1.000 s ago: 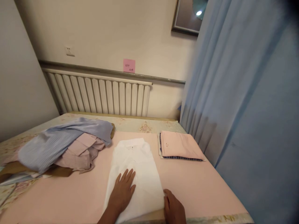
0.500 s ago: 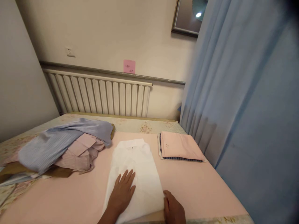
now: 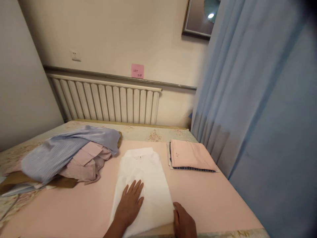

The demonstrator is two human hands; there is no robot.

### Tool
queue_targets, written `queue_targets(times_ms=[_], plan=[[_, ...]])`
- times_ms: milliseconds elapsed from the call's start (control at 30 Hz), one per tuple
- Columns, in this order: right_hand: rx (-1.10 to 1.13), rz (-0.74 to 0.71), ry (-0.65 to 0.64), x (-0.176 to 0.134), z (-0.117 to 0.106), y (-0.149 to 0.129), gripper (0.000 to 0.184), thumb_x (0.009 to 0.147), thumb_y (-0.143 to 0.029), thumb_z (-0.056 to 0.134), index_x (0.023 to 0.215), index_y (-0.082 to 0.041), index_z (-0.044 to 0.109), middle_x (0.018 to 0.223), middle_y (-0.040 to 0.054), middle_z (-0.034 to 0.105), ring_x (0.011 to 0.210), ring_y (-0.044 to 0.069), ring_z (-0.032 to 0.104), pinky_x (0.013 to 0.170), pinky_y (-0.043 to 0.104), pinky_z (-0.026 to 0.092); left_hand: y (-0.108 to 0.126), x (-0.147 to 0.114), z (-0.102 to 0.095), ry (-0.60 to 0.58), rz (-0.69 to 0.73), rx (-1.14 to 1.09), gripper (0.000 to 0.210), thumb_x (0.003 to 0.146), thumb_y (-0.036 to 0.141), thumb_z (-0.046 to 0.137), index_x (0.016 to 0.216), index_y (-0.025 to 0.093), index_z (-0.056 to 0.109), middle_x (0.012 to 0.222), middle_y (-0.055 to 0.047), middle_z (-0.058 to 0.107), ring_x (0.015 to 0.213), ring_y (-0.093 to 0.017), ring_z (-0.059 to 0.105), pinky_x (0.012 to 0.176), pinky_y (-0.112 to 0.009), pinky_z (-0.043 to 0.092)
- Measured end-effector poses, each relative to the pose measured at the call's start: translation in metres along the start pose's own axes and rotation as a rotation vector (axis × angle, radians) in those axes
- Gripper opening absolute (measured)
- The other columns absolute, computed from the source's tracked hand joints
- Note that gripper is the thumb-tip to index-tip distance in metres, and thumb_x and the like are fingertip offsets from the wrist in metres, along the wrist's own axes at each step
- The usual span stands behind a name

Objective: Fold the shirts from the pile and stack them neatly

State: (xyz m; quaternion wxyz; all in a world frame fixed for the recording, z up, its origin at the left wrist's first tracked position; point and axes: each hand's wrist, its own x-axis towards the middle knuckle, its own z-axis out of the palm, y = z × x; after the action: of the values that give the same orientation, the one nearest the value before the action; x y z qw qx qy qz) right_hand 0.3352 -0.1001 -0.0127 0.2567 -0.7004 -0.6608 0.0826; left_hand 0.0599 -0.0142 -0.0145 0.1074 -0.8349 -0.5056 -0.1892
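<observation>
A white collared shirt (image 3: 151, 185), its sides folded in to a long narrow shape, lies flat with the collar away from me. My left hand (image 3: 130, 201) rests on the middle of it, palm down and fingers stretched out. At the shirt's near right corner, my right hand (image 3: 184, 220) has its fingers curled and closed on the edge. The fingertips there are mostly hidden. Beneath the shirt is a pink cloth (image 3: 208, 201) spread over the bed.
To the left lies a loose heap with a light blue ribbed garment (image 3: 66, 147) and a pinkish striped garment (image 3: 85, 165). A folded pink garment (image 3: 192, 153) tops a small stack at the right. Blue curtains (image 3: 250, 115) hang beside the bed; a radiator (image 3: 109, 102) stands behind it.
</observation>
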Motion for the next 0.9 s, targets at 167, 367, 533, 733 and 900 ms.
queue_targets(times_ms=[167, 367, 533, 733, 900], plan=[[-0.027, -0.020, 0.010, -0.002, 0.003, 0.003, 0.041, 0.092, -0.025, 0.031, 0.118, -0.017, 0.062, 0.114, 0.0063, 0.068, 0.098, 0.020, 0.067, 0.084, 0.027, 0.052, 0.000, 0.000, 0.000, 0.001, -0.004, -0.010, 0.052, 0.093, 0.036, 0.039, 0.144, 0.030, 0.034, 0.147, -0.001, 0.042, 0.136, -0.025, 0.034, 0.110, -0.048, 0.027], [-0.037, -0.042, 0.042, -0.002, 0.005, 0.004, 0.039, 0.092, -0.025, 0.032, 0.116, -0.019, 0.063, 0.111, 0.0053, 0.069, 0.095, 0.020, 0.068, 0.081, 0.026, 0.053, 0.000, 0.001, 0.000, -0.004, -0.007, -0.008, 0.052, 0.092, 0.037, 0.039, 0.144, 0.029, 0.034, 0.147, -0.001, 0.041, 0.137, -0.025, 0.034, 0.110, -0.048, 0.027], [-0.043, -0.050, 0.044, -0.001, 0.004, 0.004, 0.039, 0.092, -0.024, 0.033, 0.116, -0.020, 0.063, 0.112, 0.0050, 0.069, 0.096, 0.020, 0.068, 0.081, 0.026, 0.054, 0.000, 0.000, -0.001, -0.005, -0.001, 0.001, 0.052, 0.092, 0.037, 0.039, 0.144, 0.029, 0.034, 0.147, 0.000, 0.041, 0.136, -0.025, 0.034, 0.110, -0.048, 0.028], [-0.052, -0.071, 0.082, -0.002, 0.008, 0.008, 0.039, 0.092, -0.024, 0.035, 0.116, -0.018, 0.064, 0.111, 0.0060, 0.069, 0.095, 0.021, 0.068, 0.082, 0.029, 0.054, -0.001, 0.000, 0.001, 0.015, 0.006, 0.005, 0.053, 0.092, 0.037, 0.039, 0.144, 0.029, 0.033, 0.147, -0.001, 0.042, 0.136, -0.025, 0.035, 0.109, -0.048, 0.029], [-0.064, -0.071, 0.075, -0.003, 0.010, 0.009, 0.039, 0.092, -0.024, 0.034, 0.117, -0.017, 0.063, 0.112, 0.0069, 0.069, 0.096, 0.021, 0.068, 0.083, 0.029, 0.054, 0.000, 0.001, 0.001, -0.003, 0.001, -0.004, 0.053, 0.092, 0.037, 0.039, 0.144, 0.028, 0.033, 0.147, -0.001, 0.042, 0.136, -0.026, 0.035, 0.109, -0.049, 0.028]])
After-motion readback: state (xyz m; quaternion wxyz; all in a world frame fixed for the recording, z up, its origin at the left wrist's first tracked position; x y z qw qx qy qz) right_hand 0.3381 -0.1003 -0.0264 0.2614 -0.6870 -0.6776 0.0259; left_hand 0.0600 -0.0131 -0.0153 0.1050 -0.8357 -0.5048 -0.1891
